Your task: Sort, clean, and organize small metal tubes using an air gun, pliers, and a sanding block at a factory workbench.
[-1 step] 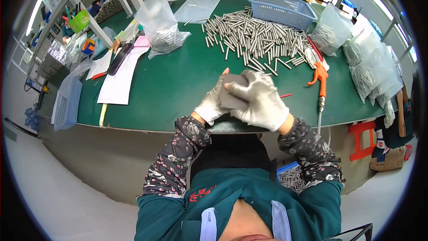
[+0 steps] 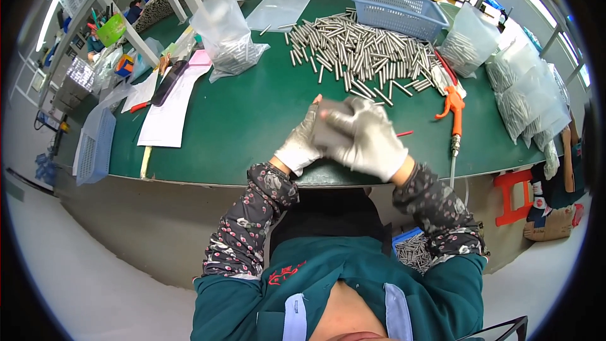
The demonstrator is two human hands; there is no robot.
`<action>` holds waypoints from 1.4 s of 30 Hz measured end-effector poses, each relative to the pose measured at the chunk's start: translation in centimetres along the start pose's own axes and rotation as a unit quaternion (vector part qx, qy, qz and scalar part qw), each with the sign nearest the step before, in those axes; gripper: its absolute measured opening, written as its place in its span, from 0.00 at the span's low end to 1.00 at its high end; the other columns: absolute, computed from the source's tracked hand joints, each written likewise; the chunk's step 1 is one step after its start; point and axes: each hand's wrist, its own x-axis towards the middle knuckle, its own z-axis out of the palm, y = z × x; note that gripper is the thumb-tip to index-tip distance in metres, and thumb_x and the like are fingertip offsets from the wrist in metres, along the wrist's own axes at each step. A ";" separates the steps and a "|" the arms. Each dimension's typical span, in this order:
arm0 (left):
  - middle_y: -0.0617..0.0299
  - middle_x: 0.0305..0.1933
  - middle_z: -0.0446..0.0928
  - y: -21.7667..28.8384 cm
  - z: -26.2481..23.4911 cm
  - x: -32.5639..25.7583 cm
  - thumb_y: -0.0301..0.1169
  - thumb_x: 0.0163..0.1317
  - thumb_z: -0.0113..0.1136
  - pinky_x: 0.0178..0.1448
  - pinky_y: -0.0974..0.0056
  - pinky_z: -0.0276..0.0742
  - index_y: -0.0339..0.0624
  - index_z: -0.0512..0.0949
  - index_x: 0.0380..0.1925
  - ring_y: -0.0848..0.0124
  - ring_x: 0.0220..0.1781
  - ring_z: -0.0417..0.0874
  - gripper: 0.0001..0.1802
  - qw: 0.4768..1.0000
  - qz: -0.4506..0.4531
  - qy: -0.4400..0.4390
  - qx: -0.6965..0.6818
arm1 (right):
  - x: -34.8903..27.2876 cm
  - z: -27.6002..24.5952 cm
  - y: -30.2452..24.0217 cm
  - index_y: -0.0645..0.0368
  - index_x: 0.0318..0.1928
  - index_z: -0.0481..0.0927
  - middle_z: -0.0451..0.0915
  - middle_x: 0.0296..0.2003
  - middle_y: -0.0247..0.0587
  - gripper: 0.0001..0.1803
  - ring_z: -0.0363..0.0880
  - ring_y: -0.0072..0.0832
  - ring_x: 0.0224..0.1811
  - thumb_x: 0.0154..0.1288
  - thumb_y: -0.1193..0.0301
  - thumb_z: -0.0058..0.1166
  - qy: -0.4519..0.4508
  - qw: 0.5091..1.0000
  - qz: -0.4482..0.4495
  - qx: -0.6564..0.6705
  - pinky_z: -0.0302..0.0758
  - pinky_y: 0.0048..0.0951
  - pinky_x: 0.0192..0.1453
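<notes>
Both my hands wear pale gloves with dark smudges and meet over the green table near its front edge. Between them is a grey block with flat faces, perhaps a pad, slightly blurred. My left hand closes round its left side, with a bare fingertip showing above. Lying over its right side, my right hand grips it with bent fingers, smeared by motion. Whether anything sits between block and gloves is hidden. Just beyond the hands spreads a large pile of short metal pins. A thin red stick lies beside my right hand.
A blue basket stands behind the pile. Bags of pins sit left and right. An orange air gun with a hose lies at right. Papers and a dark phone-like object lie left. A blue bin of pins is below.
My right hand has shifted very slightly up and left over the grey block, and both now look more blurred. My left hand stays nearly in place.
</notes>
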 end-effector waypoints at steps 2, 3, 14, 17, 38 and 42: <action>0.56 0.62 0.65 2.2 0.8 0.1 0.18 0.44 0.67 0.62 0.67 0.67 0.47 0.37 0.71 0.65 0.63 0.67 0.60 0.984 -0.047 0.000 -0.169 | 1.1 -0.9 2.9 0.54 0.39 0.82 0.75 0.29 0.45 0.17 0.76 0.39 0.36 0.50 0.59 0.56 0.019 0.969 0.133 -0.207 0.72 0.40 0.38; 0.56 0.63 0.63 1.7 1.0 0.1 0.18 0.44 0.68 0.63 0.66 0.66 0.47 0.37 0.71 0.65 0.63 0.66 0.60 0.981 -0.088 -0.017 -0.175 | 0.7 -1.4 3.2 0.54 0.38 0.82 0.75 0.28 0.45 0.17 0.76 0.39 0.35 0.50 0.59 0.56 0.038 0.974 0.113 -0.191 0.72 0.40 0.38; 0.61 0.51 0.67 1.8 1.2 0.3 0.17 0.39 0.68 0.58 0.66 0.68 0.54 0.38 0.72 0.71 0.49 0.71 0.63 0.915 -0.090 0.052 -0.389 | 0.2 0.4 0.3 0.50 0.42 0.82 0.75 0.35 0.51 0.20 0.73 0.43 0.42 0.48 0.57 0.58 -0.011 1.000 -0.002 -0.010 0.69 0.40 0.46; 0.58 0.63 0.63 2.2 0.7 0.0 0.18 0.40 0.69 0.66 0.63 0.63 0.56 0.38 0.71 0.66 0.62 0.67 0.63 0.964 -0.160 -0.001 -0.212 | 1.0 -0.4 4.0 0.49 0.40 0.82 0.74 0.32 0.47 0.19 0.71 0.41 0.39 0.48 0.54 0.58 0.045 0.966 0.134 -0.217 0.66 0.39 0.39; 0.54 0.56 0.72 0.5 1.1 0.2 0.22 0.42 0.68 0.57 0.67 0.71 0.56 0.32 0.71 0.66 0.52 0.76 0.63 0.963 -0.061 0.008 -0.261 | 0.1 -0.4 2.5 0.48 0.42 0.82 0.74 0.32 0.52 0.19 0.74 0.42 0.37 0.50 0.57 0.56 0.044 0.979 0.084 -0.180 0.69 0.42 0.42; 0.56 0.51 0.75 0.7 0.9 -0.1 0.23 0.42 0.68 0.58 0.66 0.70 0.56 0.33 0.71 0.65 0.50 0.77 0.64 0.993 -0.098 0.012 -0.068 | 0.5 -1.9 -0.6 0.51 0.40 0.82 0.76 0.31 0.50 0.18 0.75 0.42 0.37 0.49 0.59 0.56 0.056 0.997 0.045 -0.011 0.69 0.42 0.41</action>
